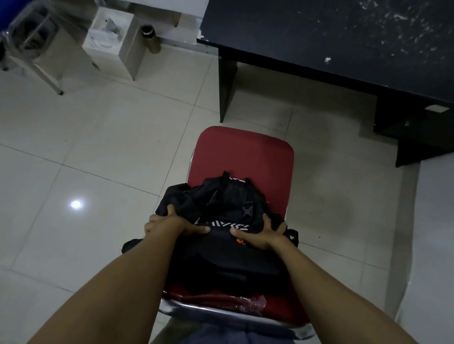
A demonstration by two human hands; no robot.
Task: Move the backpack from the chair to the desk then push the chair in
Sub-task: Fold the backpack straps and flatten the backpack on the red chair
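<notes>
We have both hands on the black backpack (227, 238), a little below the centre of the frame. Our left hand (172, 223) clamps its left side, fingers curled over the fabric and thumb lying across the top; our right hand (260, 234) holds the right side with fingers spread and pressed into the cloth, thumb pointing inward. So both hands are closed around the bag, one on each flank.

The backpack rests on the red seat of the chair (245, 157), toward the seat's near half, its straps spilling over the left edge. We judge the first step is just under way: grip taken, bag not yet lifted.

The dark desk (344, 30) fills the upper right of the frame, apart from the chair, with tiled floor (99, 137) between them. Next we must raise the bag clear of the seat, carry it up and forward onto the desk top, and keep the dangling straps from snagging the chair frame.
</notes>
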